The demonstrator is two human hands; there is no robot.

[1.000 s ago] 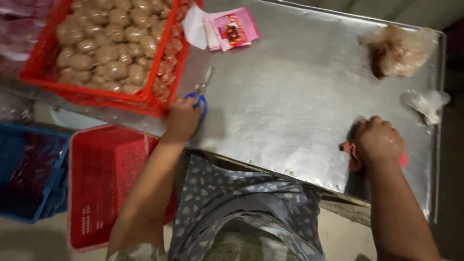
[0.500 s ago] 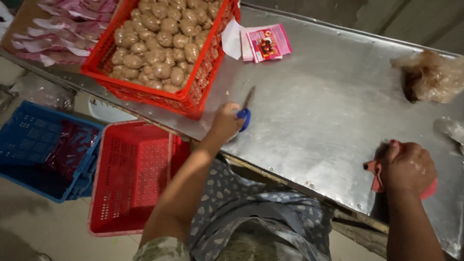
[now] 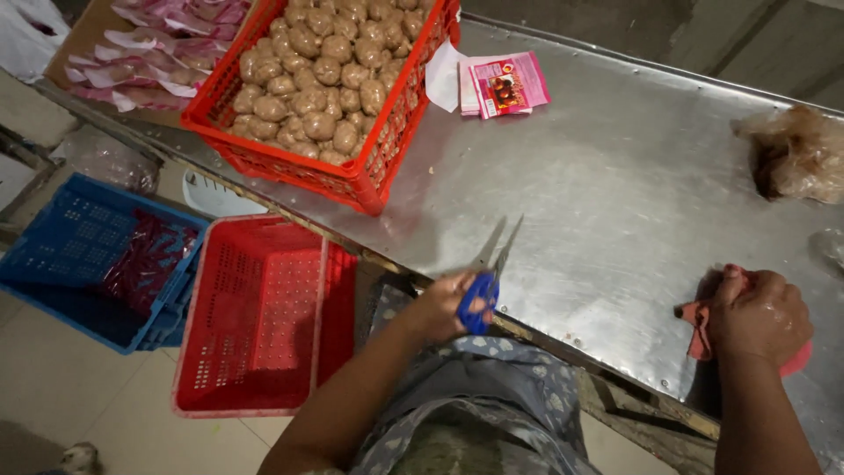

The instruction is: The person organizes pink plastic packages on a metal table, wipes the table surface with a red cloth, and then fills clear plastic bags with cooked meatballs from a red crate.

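Observation:
My left hand (image 3: pixel 444 305) grips blue-handled scissors (image 3: pixel 486 274) at the near edge of the steel table (image 3: pixel 615 202), blades pointing away from me. My right hand (image 3: pixel 758 315) is closed on a red cloth (image 3: pixel 701 320) pressed onto the table at the right. A red crate (image 3: pixel 369 171) filled with several brown round balls (image 3: pixel 316 79) stands on the table's far left.
Pink sachets (image 3: pixel 508 84) lie beside the crate. A clear bag of brown bits (image 3: pixel 796 154) sits far right. On the floor at left stand an empty red crate (image 3: pixel 264 317) and a blue crate (image 3: pixel 79 255). A tray of pink packets (image 3: pixel 167 53) is top left.
My left hand has drawn the scissors back toward the table's near edge. The right hand stays on the red cloth. The view has shifted, showing more floor and crates.

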